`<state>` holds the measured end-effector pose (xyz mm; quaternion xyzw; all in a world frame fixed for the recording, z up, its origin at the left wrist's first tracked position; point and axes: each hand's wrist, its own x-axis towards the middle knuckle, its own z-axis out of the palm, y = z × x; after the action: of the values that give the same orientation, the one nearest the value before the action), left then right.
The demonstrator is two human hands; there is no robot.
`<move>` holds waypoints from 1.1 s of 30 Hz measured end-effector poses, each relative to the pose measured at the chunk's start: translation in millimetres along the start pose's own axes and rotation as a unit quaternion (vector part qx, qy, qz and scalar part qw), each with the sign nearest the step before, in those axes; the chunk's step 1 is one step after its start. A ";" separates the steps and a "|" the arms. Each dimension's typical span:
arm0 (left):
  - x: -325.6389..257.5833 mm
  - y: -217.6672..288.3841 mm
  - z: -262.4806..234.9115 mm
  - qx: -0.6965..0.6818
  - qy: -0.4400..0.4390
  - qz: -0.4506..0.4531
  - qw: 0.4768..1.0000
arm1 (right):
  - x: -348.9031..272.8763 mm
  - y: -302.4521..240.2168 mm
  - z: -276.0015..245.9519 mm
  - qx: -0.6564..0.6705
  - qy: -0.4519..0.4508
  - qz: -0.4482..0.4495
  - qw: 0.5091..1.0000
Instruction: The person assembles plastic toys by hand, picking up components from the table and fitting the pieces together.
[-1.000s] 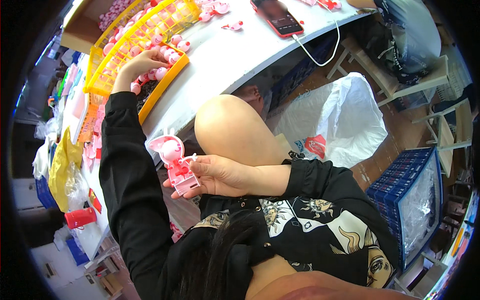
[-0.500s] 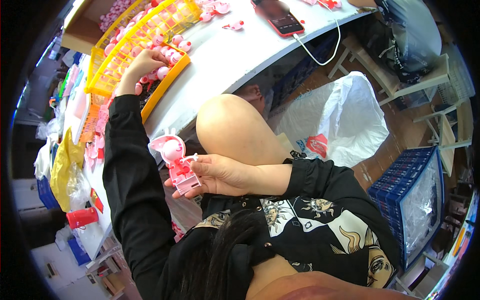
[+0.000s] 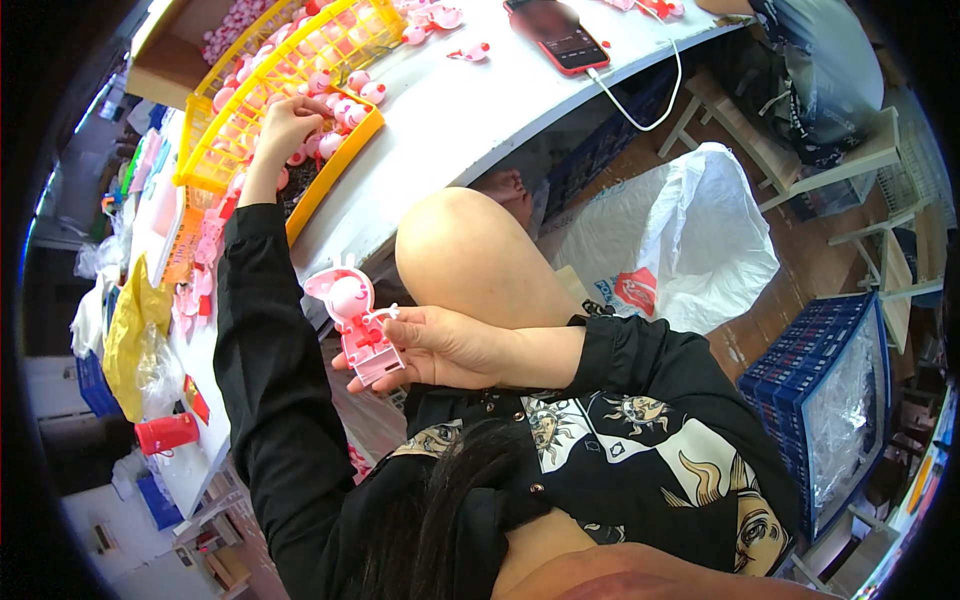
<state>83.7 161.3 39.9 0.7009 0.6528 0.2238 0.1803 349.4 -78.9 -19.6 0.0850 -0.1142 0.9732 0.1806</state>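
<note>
Now, one pink plastic figure (image 3: 352,303), flat-backed with a glossy round head, rests in the right hand (image 3: 450,345), thumb over its edge, near one bare knee (image 3: 465,240). Left hand (image 3: 290,125), fingers curled, grip impossible to tell, hangs at one yellow tray (image 3: 338,172) of ball-shaped pink pieces (image 3: 331,145), beside one lattice basket (image 3: 205,182) holding more.

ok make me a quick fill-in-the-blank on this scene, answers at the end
The bare right hand holds a mostly ____ plastic figure.
The bare ____ hand is at the shallow yellow plastic tray.
A thin ____ cable runs from the black, red-edged phone.
The crumpled white plastic bag lies to the ____ of the bare knee in the picture.

Missing words: pink; left; white; right.
</note>
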 end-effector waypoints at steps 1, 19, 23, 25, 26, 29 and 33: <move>1.0 0.7 -0.7 -0.016 0.009 -0.026 1.000 | -0.1 -0.4 -0.3 0.001 0.000 -0.001 1.000; -96.1 58.3 -41.4 -0.238 0.227 0.127 0.936 | 1.3 3.5 0.5 -0.006 0.004 -0.010 1.000; -159.4 79.6 -39.8 -0.351 0.193 0.144 0.905 | 2.4 2.2 2.2 -0.047 0.021 -0.023 0.998; -194.4 84.8 -36.0 -0.372 0.179 0.109 0.904 | 3.8 4.1 -0.4 -0.085 0.032 -0.030 0.995; -210.7 87.5 -33.1 -0.355 0.179 0.097 0.913 | 3.1 1.9 -0.1 -0.076 0.030 -0.025 0.996; -254.2 96.1 -16.6 -0.330 0.185 0.039 0.925 | 2.6 3.1 0.5 -0.076 0.037 -0.023 0.996; -290.9 104.9 6.5 -0.376 0.123 -0.045 0.917 | 2.4 4.2 3.8 -0.079 0.037 -0.015 0.996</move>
<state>161.0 -136.8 68.9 0.5185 0.5682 0.5287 0.3587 346.2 -83.0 -16.3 0.0362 -0.1826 0.9609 0.2049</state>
